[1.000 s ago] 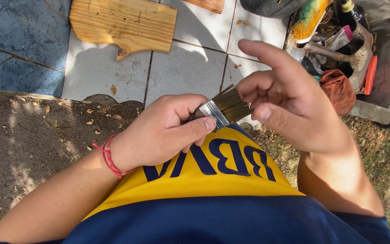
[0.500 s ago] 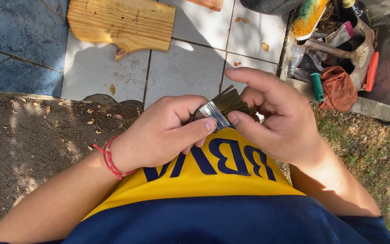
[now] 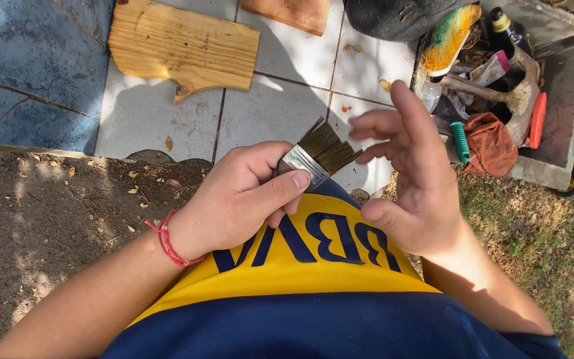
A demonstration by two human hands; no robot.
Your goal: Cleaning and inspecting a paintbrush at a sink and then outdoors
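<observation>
My left hand [image 3: 240, 196] grips a flat paintbrush [image 3: 317, 153] by its metal ferrule, its brown bristles pointing up and to the right. A red cord bracelet circles that wrist. My right hand [image 3: 410, 166] is held just to the right of the bristles, fingers spread, with the fingertips close to the bristle tips and holding nothing. Both hands hover over my yellow and navy shirt [image 3: 313, 266].
A cut wooden board [image 3: 181, 46] lies on the pale tiles at the back left. Another wood piece [image 3: 287, 12] lies beyond it. A grey box [image 3: 553, 100] at the right holds tools, a rag and bottles. Bare soil lies left, grass right.
My right hand has let go of the bristles and opened, moving slightly right. The left hand keeps its grip on the brush.
</observation>
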